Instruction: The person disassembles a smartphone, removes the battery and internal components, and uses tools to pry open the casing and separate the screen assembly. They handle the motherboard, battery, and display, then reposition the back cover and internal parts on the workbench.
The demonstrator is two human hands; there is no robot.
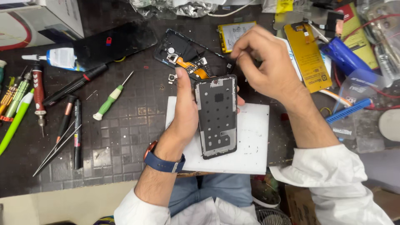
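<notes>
Left hand point(185, 110): fingers wrapped round the phone frame point(216, 116), thumb on its left edge, above the white pad point(254, 141). Right hand point(262, 62): fingertips pinched narrow at the frame's top corner; what they pinch, cannot tell. Back cover point(183, 54) just beyond.

The right hand point(266, 68) hides whatever its fingertips pinch; the left hand point(185, 110) covers the phone frame's point(216, 116) left edge

Dark gridded work mat point(125, 137) covering the bench. Near centre, flat white rectangular slab point(254, 141). At left, green-handled screwdriver point(109, 102), steel tweezers point(56, 148), black pens point(77, 133), white glue tube point(58, 57). Far centre, opened black phone back point(183, 54); far right, yellow flat battery point(307, 56).
</notes>
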